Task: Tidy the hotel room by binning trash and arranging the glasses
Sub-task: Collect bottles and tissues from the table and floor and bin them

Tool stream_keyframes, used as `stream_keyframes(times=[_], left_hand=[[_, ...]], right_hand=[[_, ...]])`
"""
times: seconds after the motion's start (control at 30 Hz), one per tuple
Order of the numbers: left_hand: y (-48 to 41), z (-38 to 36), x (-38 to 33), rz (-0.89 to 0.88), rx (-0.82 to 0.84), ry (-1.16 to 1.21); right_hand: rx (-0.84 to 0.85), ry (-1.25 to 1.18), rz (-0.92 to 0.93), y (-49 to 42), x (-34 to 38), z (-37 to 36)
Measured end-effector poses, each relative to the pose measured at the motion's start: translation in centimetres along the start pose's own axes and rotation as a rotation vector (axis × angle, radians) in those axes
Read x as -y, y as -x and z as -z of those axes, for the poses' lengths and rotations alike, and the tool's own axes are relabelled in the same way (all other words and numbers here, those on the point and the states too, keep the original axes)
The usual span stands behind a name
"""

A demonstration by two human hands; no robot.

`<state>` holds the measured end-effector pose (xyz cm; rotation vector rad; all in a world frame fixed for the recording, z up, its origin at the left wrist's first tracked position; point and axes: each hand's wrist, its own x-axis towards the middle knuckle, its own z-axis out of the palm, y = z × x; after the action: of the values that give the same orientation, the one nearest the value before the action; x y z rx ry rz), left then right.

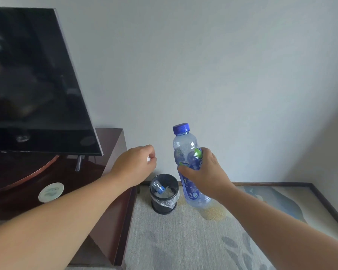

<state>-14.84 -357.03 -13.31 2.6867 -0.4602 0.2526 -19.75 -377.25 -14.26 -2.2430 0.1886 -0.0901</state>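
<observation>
My right hand (205, 172) grips a clear plastic bottle (185, 149) with a blue cap and blue label, held upright in the air just right of and above the bin. A small black bin (164, 207) with a clear liner stands on the carpet by the wall; another blue-labelled bottle (158, 187) lies inside it. My left hand (137, 162) hovers above the bin's left side, fingers curled around a small white scrap (148, 158), mostly hidden in the fist.
A dark wooden cabinet (113, 145) stands to the left, bearing a black TV (33, 80) on a stand and a round white coaster (51, 191). A patterned grey carpet (183, 240) covers the floor. The plain wall is close behind the bin.
</observation>
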Motion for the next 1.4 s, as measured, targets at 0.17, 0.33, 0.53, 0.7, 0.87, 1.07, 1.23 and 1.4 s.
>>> stream_keyframes(times=[0.17, 0.33, 0.53, 0.7, 0.87, 1.07, 1.23, 1.4], left_hand=[[-6.0, -2.9, 0.5, 0.032, 0.022, 0.018], [-11.6, -5.8, 2.4, 0.043, 0.058, 0.018], [-19.8, -10.8, 7.1, 0.031, 0.134, 0.068], [-26.6, -14.9, 11.2, 0.042, 0.183, 0.105], [-31.6, -17.6, 14.3, 0.070, 0.273, 0.116], [-35.2, -22.7, 16.8, 0.168, 0.424, 0.220], [-34.8, -29.7, 18.8, 0.302, 0.491, 0.380], [-32.8, -38.5, 21.3, 0.446, 0.493, 0.422]], right_hand=[[0.044, -0.015, -0.021, -7.3, -1.8, 0.1], [0.065, -0.031, -0.044, -13.7, -3.2, -1.3], [0.092, -0.020, -0.106, -22.0, -4.9, -4.3], [0.123, -0.027, -0.188, -29.4, -6.3, -7.4], [0.170, -0.023, -0.212, -34.8, -7.3, -9.8], [0.223, 0.015, -0.198, -40.8, -10.7, -12.5], [0.277, 0.014, -0.204, -44.3, -16.1, -15.7], [0.329, 0.081, -0.218, -46.6, -23.0, -20.9]])
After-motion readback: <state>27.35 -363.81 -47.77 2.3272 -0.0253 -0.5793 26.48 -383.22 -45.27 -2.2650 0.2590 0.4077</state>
